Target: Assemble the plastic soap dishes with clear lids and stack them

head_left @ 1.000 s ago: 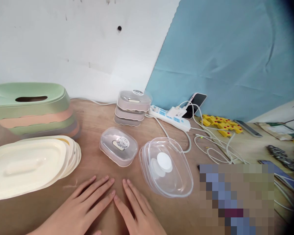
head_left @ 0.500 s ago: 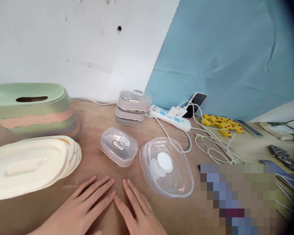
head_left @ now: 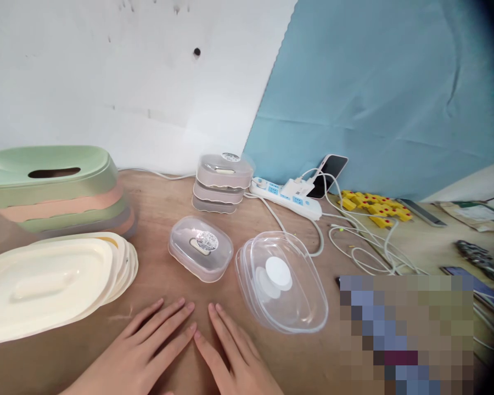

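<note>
My left hand [head_left: 144,346] lies flat on the wooden table [head_left: 156,200] with its fingers stretched out, holding nothing. Beside it my right hand [head_left: 235,354] also rests flat, and the thumbs nearly meet. Just beyond the fingertips sits a small box with a clear lid and a round label [head_left: 200,249]. To the right of that lie several clear plastic covers [head_left: 298,296], stacked, with a white round disc on each visible one. Left of my left hand is a stack of cream oval lids [head_left: 61,274].
At the far left stands a stack of green, pink and grey oval tissue-box covers [head_left: 53,192]. Several more small boxes [head_left: 222,189] are stacked near the wall. A power strip [head_left: 286,200], a propped phone [head_left: 329,173], loose cables [head_left: 370,255] and yellow connectors [head_left: 379,207] occupy the right.
Both hands stay flat in the same place on the table. The view has shifted very slightly; no object has visibly been moved.
</note>
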{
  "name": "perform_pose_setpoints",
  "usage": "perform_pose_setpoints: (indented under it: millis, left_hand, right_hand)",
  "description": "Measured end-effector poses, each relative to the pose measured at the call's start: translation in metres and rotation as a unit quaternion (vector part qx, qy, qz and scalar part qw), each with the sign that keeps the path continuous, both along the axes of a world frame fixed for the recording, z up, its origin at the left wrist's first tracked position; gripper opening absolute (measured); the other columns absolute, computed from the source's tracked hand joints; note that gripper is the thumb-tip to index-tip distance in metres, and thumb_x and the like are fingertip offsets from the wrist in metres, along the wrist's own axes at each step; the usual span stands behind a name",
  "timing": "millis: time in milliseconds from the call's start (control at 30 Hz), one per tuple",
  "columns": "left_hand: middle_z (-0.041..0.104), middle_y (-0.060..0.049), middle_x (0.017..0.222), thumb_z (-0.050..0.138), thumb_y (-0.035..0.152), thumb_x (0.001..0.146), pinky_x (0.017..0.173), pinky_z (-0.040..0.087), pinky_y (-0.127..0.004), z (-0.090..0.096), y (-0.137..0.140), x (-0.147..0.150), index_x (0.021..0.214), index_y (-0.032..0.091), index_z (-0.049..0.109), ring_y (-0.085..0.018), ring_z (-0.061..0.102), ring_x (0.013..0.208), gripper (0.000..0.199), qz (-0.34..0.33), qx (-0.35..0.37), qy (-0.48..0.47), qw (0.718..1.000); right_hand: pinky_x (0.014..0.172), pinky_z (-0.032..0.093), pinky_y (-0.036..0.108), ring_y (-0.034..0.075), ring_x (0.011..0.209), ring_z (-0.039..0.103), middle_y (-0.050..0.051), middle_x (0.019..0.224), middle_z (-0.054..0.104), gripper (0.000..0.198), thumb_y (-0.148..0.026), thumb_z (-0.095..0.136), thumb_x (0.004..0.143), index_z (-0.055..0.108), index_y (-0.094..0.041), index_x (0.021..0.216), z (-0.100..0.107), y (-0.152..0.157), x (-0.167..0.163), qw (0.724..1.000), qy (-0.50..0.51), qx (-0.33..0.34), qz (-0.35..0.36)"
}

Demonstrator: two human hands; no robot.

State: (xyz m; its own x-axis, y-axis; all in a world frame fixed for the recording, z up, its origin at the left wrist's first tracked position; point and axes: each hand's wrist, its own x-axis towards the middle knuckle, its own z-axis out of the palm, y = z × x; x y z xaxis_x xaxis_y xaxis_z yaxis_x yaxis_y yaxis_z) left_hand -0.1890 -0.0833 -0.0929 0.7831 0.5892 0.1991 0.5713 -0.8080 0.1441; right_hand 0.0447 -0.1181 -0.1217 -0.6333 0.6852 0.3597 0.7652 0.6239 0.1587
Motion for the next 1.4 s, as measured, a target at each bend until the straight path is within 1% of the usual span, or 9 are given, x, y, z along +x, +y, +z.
perform_pose_setpoints:
  millis: [267,400,500,733,967,1100,1200,1267,1400]
  left_hand:
    - [0.039,-0.003,0.149,0.049,0.038,0.086,0.111,0.032,-0.043,0.0009,-0.0004,0.0003,0.14,0.023,0.043,-0.026,0.041,0.133,0.056,0.002,-0.024,-0.004,1.0]
    - [0.036,-0.001,0.15,0.048,0.039,0.087,0.113,0.03,-0.04,0.0018,-0.0002,0.0003,0.14,0.022,0.043,-0.023,0.038,0.136,0.056,0.002,-0.009,0.001,1.0]
    - [0.035,-0.001,0.151,0.047,0.04,0.087,0.113,0.03,-0.039,0.0021,-0.0001,0.0,0.14,0.022,0.042,-0.023,0.036,0.136,0.056,0.0,0.001,0.002,1.0]
    - [0.036,-0.001,0.15,0.046,0.04,0.088,0.113,0.03,-0.04,0.0027,0.0001,0.0,0.14,0.022,0.042,-0.023,0.038,0.136,0.055,0.0,0.0,-0.001,1.0]
    - [0.035,0.0,0.151,0.047,0.04,0.087,0.113,0.029,-0.039,0.0028,0.0006,-0.0001,0.14,0.023,0.041,-0.022,0.036,0.136,0.056,-0.002,0.005,0.001,1.0]
    - [0.035,-0.001,0.151,0.045,0.04,0.088,0.113,0.028,-0.039,0.0022,0.0005,-0.0003,0.14,0.022,0.042,-0.022,0.036,0.137,0.056,-0.004,0.018,0.005,1.0]
    - [0.037,-0.001,0.15,0.044,0.044,0.089,0.112,0.03,-0.039,0.0035,0.0017,-0.0002,0.139,0.021,0.044,-0.022,0.038,0.135,0.055,-0.006,0.033,0.005,0.999]
    - [0.037,-0.001,0.15,0.044,0.044,0.088,0.111,0.031,-0.039,0.0057,0.0033,-0.0005,0.138,0.021,0.044,-0.023,0.039,0.134,0.055,-0.008,0.044,0.008,0.999]
    - [0.039,-0.001,0.149,0.046,0.043,0.087,0.108,0.035,-0.036,0.009,0.0055,-0.0013,0.139,0.02,0.043,-0.022,0.042,0.133,0.057,-0.033,0.071,0.02,0.997]
  right_hand:
    - [0.088,0.054,0.03,0.025,0.123,0.054,0.015,0.133,0.056,0.052,-0.031,0.047,0.093,0.038,-0.018,0.143,-0.0011,-0.0004,0.0014,1.0,-0.008,-0.013,0.0]
    - [0.089,0.053,0.03,0.025,0.124,0.053,0.015,0.134,0.055,0.053,-0.033,0.048,0.093,0.038,-0.017,0.143,-0.0019,-0.0008,0.0015,1.0,-0.01,-0.014,0.004]
    - [0.089,0.053,0.031,0.025,0.124,0.054,0.016,0.134,0.056,0.053,-0.033,0.046,0.094,0.038,-0.017,0.143,-0.0014,-0.0003,0.0014,1.0,-0.01,-0.012,0.002]
    - [0.084,0.056,0.029,0.024,0.118,0.059,0.014,0.127,0.062,0.045,-0.027,0.039,0.096,0.043,-0.019,0.14,0.0031,0.0015,-0.0005,1.0,0.006,0.016,-0.005]
    - [0.083,0.056,0.028,0.023,0.114,0.062,0.013,0.123,0.065,0.042,-0.027,0.036,0.097,0.049,-0.019,0.135,0.007,0.0023,-0.0015,1.0,0.011,0.028,-0.003]
    - [0.083,0.056,0.028,0.023,0.116,0.061,0.013,0.125,0.063,0.044,-0.026,0.038,0.096,0.046,-0.019,0.138,0.0052,0.0018,-0.001,1.0,0.005,0.023,-0.003]
    - [0.084,0.055,0.029,0.024,0.117,0.06,0.013,0.127,0.062,0.046,-0.03,0.04,0.096,0.043,-0.019,0.14,0.0035,0.0018,-0.0006,1.0,-0.001,0.018,0.0]
    - [0.085,0.055,0.029,0.024,0.118,0.059,0.014,0.128,0.061,0.047,-0.031,0.04,0.096,0.043,-0.018,0.14,0.0032,0.0021,-0.0005,1.0,-0.003,0.017,0.0]
    - [0.084,0.055,0.028,0.023,0.117,0.06,0.013,0.126,0.062,0.044,-0.03,0.039,0.096,0.046,-0.019,0.139,0.0042,0.0022,-0.0002,1.0,-0.001,0.022,-0.001]
